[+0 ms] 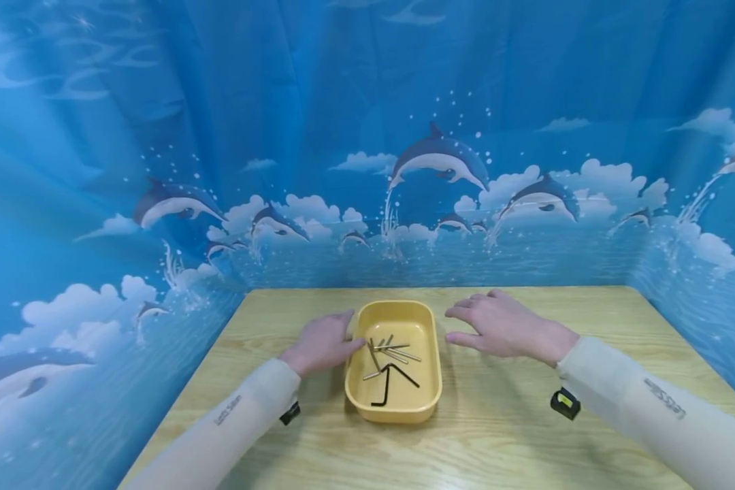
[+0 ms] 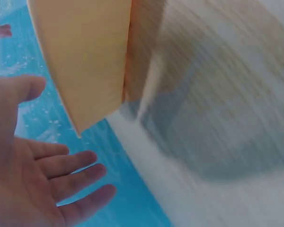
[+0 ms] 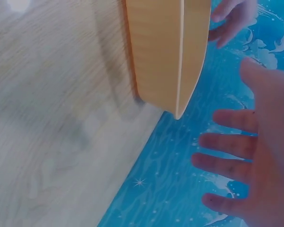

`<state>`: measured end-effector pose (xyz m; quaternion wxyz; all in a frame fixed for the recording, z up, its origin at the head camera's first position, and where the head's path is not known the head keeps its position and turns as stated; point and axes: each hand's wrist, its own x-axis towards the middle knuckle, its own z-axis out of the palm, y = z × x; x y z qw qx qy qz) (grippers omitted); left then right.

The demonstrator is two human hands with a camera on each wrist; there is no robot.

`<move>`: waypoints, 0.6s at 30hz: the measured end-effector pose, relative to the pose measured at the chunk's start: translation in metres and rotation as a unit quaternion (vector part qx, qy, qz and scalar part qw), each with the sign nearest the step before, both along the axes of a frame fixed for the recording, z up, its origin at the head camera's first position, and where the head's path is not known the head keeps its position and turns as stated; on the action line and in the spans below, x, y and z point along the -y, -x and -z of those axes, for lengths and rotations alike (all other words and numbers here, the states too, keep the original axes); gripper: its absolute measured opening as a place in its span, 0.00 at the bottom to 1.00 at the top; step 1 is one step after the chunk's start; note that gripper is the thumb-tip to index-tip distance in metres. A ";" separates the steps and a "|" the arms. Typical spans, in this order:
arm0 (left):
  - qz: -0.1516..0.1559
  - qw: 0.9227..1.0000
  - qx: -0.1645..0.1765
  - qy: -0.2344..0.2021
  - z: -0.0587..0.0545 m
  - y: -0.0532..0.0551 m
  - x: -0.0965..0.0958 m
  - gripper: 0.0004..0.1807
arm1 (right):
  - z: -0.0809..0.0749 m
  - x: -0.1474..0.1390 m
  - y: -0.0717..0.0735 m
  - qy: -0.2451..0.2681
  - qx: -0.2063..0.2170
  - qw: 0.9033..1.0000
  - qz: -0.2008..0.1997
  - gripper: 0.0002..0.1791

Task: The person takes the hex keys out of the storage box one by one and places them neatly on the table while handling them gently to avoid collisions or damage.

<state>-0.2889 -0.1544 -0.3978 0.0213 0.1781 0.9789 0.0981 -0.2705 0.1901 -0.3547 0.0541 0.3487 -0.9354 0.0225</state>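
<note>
A yellow rectangular tray (image 1: 394, 414) stands on the wooden table, holding several thin silver rods (image 1: 404, 352) and two black hex keys (image 1: 386, 388), all loose on its floor. At its left side is my left hand (image 1: 323, 342), thumb near the rim; the left wrist view shows that hand (image 2: 52, 175) with fingers spread and nothing in them, a little apart from the tray wall (image 2: 85, 56). My right hand (image 1: 496, 323) hovers to the right of the tray, fingers extended. In the right wrist view its palm (image 3: 270, 184) is bare beside the tray (image 3: 156, 56).
A light wooden table (image 1: 502, 422) lies under the tray. Blue curtains (image 1: 343, 82) printed with dolphins and clouds hang behind the table and along both sides. Small black devices (image 1: 565, 403) sit under both sleeved wrists.
</note>
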 end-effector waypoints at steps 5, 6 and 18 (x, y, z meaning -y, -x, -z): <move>-0.049 0.996 0.036 -0.063 0.007 0.006 -0.001 0.41 | -0.005 0.004 0.003 0.000 0.007 1.000 -0.007 0.33; -0.054 0.996 0.041 -0.064 0.008 0.007 -0.001 0.40 | -0.007 0.005 0.003 0.000 0.011 1.000 -0.006 0.33; -0.048 0.990 0.087 -0.099 0.030 0.012 -0.006 0.21 | -0.011 0.022 0.009 0.000 0.119 0.993 -0.009 0.42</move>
